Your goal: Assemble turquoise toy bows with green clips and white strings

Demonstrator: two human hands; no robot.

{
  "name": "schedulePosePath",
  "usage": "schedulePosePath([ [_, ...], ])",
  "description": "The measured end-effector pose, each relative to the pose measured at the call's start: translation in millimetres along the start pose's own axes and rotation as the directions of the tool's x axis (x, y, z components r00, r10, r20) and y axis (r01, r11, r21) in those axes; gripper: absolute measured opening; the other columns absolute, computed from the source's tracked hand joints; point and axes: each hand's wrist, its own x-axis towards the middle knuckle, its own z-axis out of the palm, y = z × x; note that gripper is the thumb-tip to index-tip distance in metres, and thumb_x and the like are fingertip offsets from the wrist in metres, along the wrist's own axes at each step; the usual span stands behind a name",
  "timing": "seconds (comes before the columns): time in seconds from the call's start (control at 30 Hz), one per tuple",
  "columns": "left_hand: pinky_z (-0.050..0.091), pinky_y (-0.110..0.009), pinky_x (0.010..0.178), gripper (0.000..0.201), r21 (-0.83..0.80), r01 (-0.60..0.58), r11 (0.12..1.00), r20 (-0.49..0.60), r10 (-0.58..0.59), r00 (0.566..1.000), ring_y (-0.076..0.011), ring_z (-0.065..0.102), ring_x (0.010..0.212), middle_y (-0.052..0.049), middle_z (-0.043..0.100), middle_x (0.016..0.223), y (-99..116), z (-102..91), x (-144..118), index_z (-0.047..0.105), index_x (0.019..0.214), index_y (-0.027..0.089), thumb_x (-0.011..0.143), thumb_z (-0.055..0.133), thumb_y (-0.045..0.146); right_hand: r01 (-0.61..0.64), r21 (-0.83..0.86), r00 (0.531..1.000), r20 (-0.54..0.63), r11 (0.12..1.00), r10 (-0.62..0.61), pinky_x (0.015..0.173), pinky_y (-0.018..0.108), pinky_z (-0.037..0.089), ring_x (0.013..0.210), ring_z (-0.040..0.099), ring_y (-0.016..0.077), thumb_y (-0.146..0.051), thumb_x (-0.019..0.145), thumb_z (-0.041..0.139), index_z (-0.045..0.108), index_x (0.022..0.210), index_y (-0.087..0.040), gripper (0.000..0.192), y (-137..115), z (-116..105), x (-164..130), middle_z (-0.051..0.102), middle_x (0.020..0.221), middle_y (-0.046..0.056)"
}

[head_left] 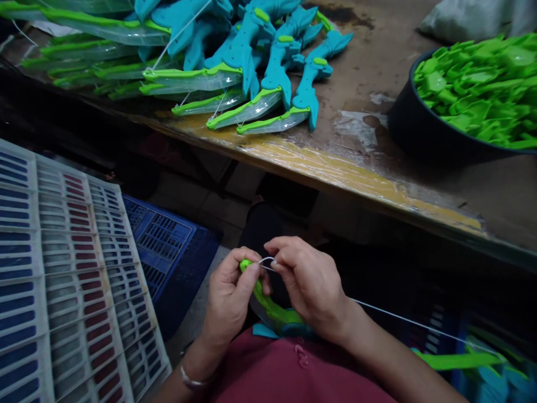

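Observation:
Close to my body, my left hand [230, 294] pinches the tip of a green and blue toy bow [268, 305] between thumb and fingers. A white string [267, 259] loops out from that tip. My right hand [312, 285] grips the loop with its thumb and fingertips, just right of the bow's tip. The bow's limb curves down beneath my right hand, and its blue middle lies partly hidden against the maroon shirt. From behind my right wrist the string [411, 319] runs taut toward the lower right, to another green limb [461, 360].
Several blue and green toy bows [235, 61] are piled along the table's edge [319, 162]. A dark tub [423, 134] full of green plastic parts stands at the right. White slatted crates [79, 268] and a blue crate [163, 240] are at the left.

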Motion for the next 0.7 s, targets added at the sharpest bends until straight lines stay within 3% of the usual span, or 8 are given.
schedulePosePath([
  [0.1,0.05,-0.019,0.059,0.009,0.025,0.051,0.998,-0.053,-0.049,0.997,-0.0101,0.061,0.063,0.003,0.064,0.077,2,1.9,-3,0.068,0.097,0.023,0.101,0.063,0.029,-0.054,0.027,0.995,0.089,0.998,0.052,0.072,0.026,0.055,0.086,0.065,0.0151,-0.012,0.103,0.051,0.058,0.095,-0.015,0.011,-7,-1,-1,0.068,0.098,0.01],
  [0.2,0.05,-0.019,0.06,0.008,-0.016,0.059,0.998,-0.021,-0.06,0.998,-0.0107,0.061,0.066,0.002,0.064,0.081,4,3.0,-5,0.068,0.1,0.023,0.101,0.062,0.029,-0.265,0.23,0.964,0.082,0.936,0.253,0.063,0.022,0.053,0.074,0.064,0.0118,-0.017,0.101,0.059,0.062,0.095,-0.017,0.007,-9,2,0,0.064,0.087,0.003],
  [0.33,0.051,-0.022,0.065,0.009,-0.104,0.058,0.993,0.101,-0.047,0.994,-0.0114,0.062,0.067,0.002,0.064,0.079,7,1.5,-2,0.068,0.103,0.024,0.103,0.059,0.027,-0.539,0.568,0.822,0.191,0.622,0.537,0.054,0.02,0.053,0.057,0.064,0.0089,-0.03,0.094,0.073,0.063,0.085,-0.018,0.018,-5,8,1,0.062,0.076,-0.003],
  [0.43,0.05,-0.022,0.064,0.01,-0.152,0.077,0.985,0.164,-0.052,0.985,-0.011,0.063,0.065,0.002,0.064,0.077,9,1.1,3,0.069,0.099,0.024,0.102,0.061,0.03,-0.612,0.681,0.74,0.315,0.402,0.594,0.05,0.021,0.052,0.051,0.064,0.0109,-0.039,0.089,0.078,0.059,0.077,-0.018,0.031,-2,10,3,0.062,0.063,-0.004],
  [0.5,0.049,-0.021,0.062,0.011,-0.202,0.097,0.975,0.168,-0.063,0.984,-0.0101,0.061,0.063,0.003,0.063,0.075,11,2.1,5,0.07,0.095,0.023,0.1,0.065,0.031,-0.615,0.714,0.735,0.366,0.334,0.571,0.051,0.023,0.054,0.051,0.066,0.0127,-0.041,0.086,0.081,0.059,0.078,-0.018,0.032,1,10,4,0.064,0.061,-0.004],
  [0.6,0.05,-0.022,0.059,0.013,-0.259,0.118,0.959,0.159,-0.078,0.984,-0.0099,0.059,0.058,0.004,0.061,0.07,11,4.6,6,0.07,0.091,0.022,0.097,0.069,0.033,-0.572,0.73,0.784,0.354,0.373,0.51,0.052,0.024,0.057,0.053,0.069,0.0134,-0.041,0.087,0.08,0.061,0.078,-0.017,0.032,5,9,4,0.066,0.068,-0.003],
  [0.7,0.048,-0.022,0.056,0.016,-0.226,0.128,0.966,0.097,-0.109,0.989,-0.0101,0.058,0.055,0.003,0.061,0.065,9,7.6,4,0.068,0.087,0.021,0.097,0.068,0.032,-0.469,0.621,0.872,0.214,0.628,0.44,0.055,0.021,0.055,0.058,0.066,0.0096,-0.036,0.092,0.076,0.064,0.077,-0.016,0.027,6,6,3,0.066,0.076,-0.001],
])
